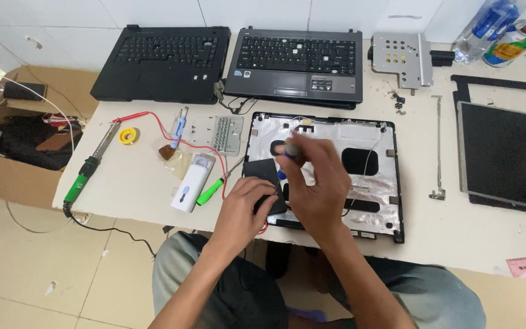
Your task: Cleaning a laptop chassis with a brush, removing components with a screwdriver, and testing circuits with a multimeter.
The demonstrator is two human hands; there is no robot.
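**Small black module worked over an open laptop lid**

Centre of frame, low: left hand point(248, 204) pressed down on a small flat black module point(263, 183), fingers curled closed over its near edge. The module lay on the foil-lined laptop lid shell point(372, 137) on the desk point(458, 228). Right hand point(318, 192) was closed around a blue-handled screwdriver point(291, 151), held upright, tip hidden behind the fingers. The module looked light, stiff and thin, probably fragile; best pinched by its edges, not its face. The foil and thin wires beneath looked easily torn. A green-handled soldering iron point(86, 170) lay at left, well apart.
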